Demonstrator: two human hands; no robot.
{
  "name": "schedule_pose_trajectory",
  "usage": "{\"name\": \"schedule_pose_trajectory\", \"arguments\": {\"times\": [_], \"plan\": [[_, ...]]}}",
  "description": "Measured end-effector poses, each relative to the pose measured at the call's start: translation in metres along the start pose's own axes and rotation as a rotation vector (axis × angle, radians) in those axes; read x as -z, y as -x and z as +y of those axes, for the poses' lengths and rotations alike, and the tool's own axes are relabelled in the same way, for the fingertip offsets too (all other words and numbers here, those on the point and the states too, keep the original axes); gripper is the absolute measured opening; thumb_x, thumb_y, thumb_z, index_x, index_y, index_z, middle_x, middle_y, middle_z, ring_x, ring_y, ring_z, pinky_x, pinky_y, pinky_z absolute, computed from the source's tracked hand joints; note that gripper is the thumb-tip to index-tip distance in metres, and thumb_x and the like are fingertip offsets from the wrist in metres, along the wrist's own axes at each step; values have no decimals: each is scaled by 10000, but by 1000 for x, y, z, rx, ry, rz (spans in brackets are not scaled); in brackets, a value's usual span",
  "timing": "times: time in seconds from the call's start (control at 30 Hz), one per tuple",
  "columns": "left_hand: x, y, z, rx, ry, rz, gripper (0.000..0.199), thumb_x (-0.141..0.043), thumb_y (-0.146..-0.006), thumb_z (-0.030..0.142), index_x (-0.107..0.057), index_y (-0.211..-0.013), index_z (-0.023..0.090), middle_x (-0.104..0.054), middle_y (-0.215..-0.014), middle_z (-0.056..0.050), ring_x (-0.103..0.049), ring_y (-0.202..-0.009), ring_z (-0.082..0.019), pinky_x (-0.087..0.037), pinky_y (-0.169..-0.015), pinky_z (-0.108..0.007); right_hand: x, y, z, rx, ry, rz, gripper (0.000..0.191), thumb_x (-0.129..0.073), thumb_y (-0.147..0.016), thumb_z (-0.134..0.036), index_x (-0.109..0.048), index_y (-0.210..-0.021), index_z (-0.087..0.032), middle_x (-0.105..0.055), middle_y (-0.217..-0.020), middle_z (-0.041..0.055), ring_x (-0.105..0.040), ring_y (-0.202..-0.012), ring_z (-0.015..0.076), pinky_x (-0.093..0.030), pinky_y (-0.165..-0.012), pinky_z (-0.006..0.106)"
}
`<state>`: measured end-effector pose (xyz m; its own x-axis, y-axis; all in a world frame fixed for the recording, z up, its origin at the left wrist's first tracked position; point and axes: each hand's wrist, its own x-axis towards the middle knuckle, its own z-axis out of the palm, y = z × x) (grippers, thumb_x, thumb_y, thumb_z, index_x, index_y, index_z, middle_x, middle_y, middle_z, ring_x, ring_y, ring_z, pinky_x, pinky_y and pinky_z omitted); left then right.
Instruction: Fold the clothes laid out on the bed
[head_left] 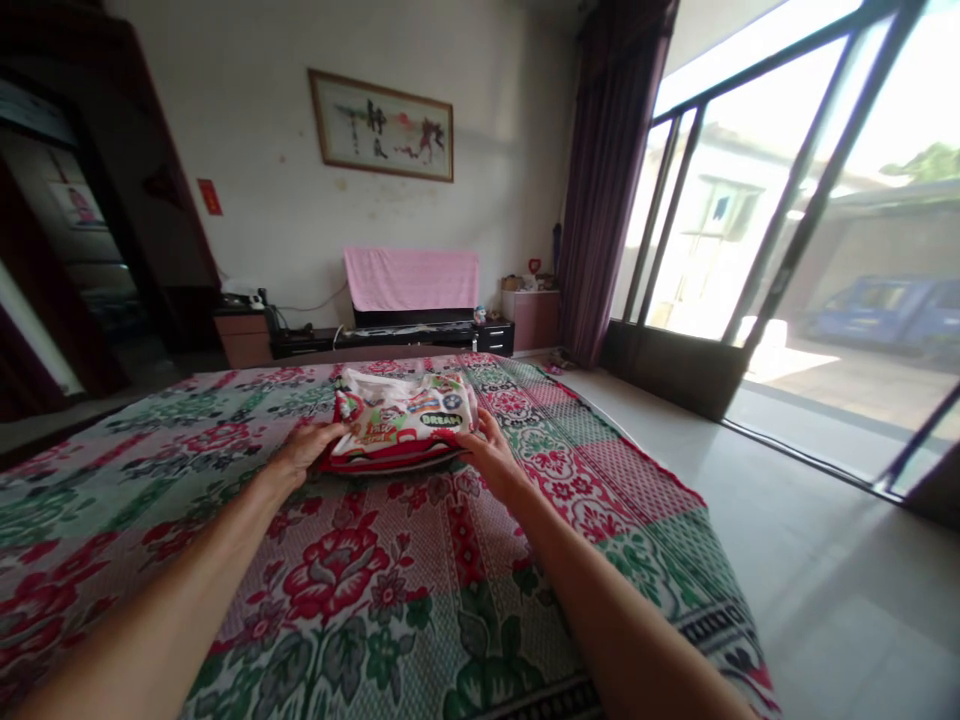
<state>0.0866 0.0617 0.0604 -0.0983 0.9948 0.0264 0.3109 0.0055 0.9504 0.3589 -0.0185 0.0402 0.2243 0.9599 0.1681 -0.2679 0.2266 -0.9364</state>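
A folded white cloth bundle (405, 415) with red edges and colourful prints, among them the word DREAM, lies on the flowered cover (337, 575). My left hand (307, 447) grips its left end, fingers at the edge. At the right end, my right hand (489, 450) holds the bundle with the thumb on the near side and the fingers behind it. Both forearms reach forward over the cover.
The cover's right edge drops toward the pale floor (825, 560). Beyond the far edge stand a low black cabinet (491, 338) and a pink cloth (412, 280) draped over something. Glass doors (705, 230) and a purple curtain (611, 180) are on the right.
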Motion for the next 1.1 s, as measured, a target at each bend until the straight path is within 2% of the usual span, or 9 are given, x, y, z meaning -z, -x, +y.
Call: {"name": "schedule_pose_trajectory", "arguments": {"times": [0.17, 0.3, 0.4, 0.5, 0.57, 0.63, 0.73, 0.87, 1.1], "plan": [[7, 5, -17, 12, -85, 86, 416, -677, -618, 534, -714, -857, 196, -738, -795, -40, -680, -813, -241, -510, -670, -299, 6, -3, 7, 36, 185, 57, 588, -681, -640, -358, -538, -1192, -215, -661, -989, 33, -637, -838, 189, -510, -670, 282], [6, 11, -24, -66, -159, 205, 500, -557, -717, 613, -689, -1010, 231, -725, -996, -43, -646, -986, -247, -493, -780, -294, 17, -10, 17, 217, 428, 201, 511, -645, -681, -412, -567, -1138, -197, -599, -1177, 87, -608, -984, 222, -507, -808, 351], [5, 18, -23, -144, -250, 254, 563, -464, -781, 621, -635, -1129, 214, -680, -1136, -82, -603, -1088, -272, -468, -877, -326, 22, -9, 18, 295, 555, 178, 544, -589, -745, -455, -525, -1215, -188, -552, -1252, 123, -595, -1027, 241, -493, -866, 409], [2, 24, -25, -303, -318, 194, 700, -459, -798, 608, -454, -1356, 186, -588, -1288, -118, -536, -1191, -286, -422, -971, -370, 24, -3, 16, 437, 705, 93, 616, -579, -770, -440, -445, -1321, -198, -478, -1341, 141, -519, -1175, 272, -450, -951, 457], [1, 26, -31, -474, -352, 97, 813, -535, -769, 574, -318, -1445, 179, -505, -1377, -131, -479, -1254, -288, -385, -1025, -388, 23, 1, 15, 559, 826, 15, 685, -605, -755, -391, -385, -1379, -211, -395, -1419, 144, -390, -1311, 284, -386, -1028, 480], [1, 24, -38, -633, -408, -18, 896, -641, -708, 500, -283, -1464, 178, -439, -1431, -140, -429, -1297, -298, -348, -1068, -403, 21, 4, 16, 634, 925, -75, 754, -623, -728, -323, -336, -1417, -216, -307, -1481, 145, -275, -1385, 287, -335, -1072, 489], [3, 19, -48, -749, -475, -89, 869, -680, -679, 338, -314, -1452, 186, -411, -1442, -140, -401, -1315, -298, -326, -1093, -414, 18, 6, 18, 620, 1004, -153, 810, -607, -695, -227, -295, -1443, -215, -243, -1511, 143, -238, -1403, 288, -326, -1084, 484], [0, 12, -54, -781, -490, -59, 826, -600, -711, 202, -275, -1470, 202, -418, -1420, -130, -421, -1299, -271, -332, -1093, -412, 16, 5, 22, 567, 1067, -160, 808, -569, -676, -176, -291, -1435, -198, -314, -1457, 148, -331, -1351, 282, -359, -1066, 463], [-9, 8, -54, -799, -468, 11, 844, -480, -675, 44, -281, -1473, 237, -441, -1404, -83, -445, -1279, -242, -367, -1085, -378, 11, -10, 23, 520, 1173, -44, 612, -528, -697, -189, -417, -1298, -188, -477, -1232, 128, -534, -1078, 260, -470, -921, 429]]}}
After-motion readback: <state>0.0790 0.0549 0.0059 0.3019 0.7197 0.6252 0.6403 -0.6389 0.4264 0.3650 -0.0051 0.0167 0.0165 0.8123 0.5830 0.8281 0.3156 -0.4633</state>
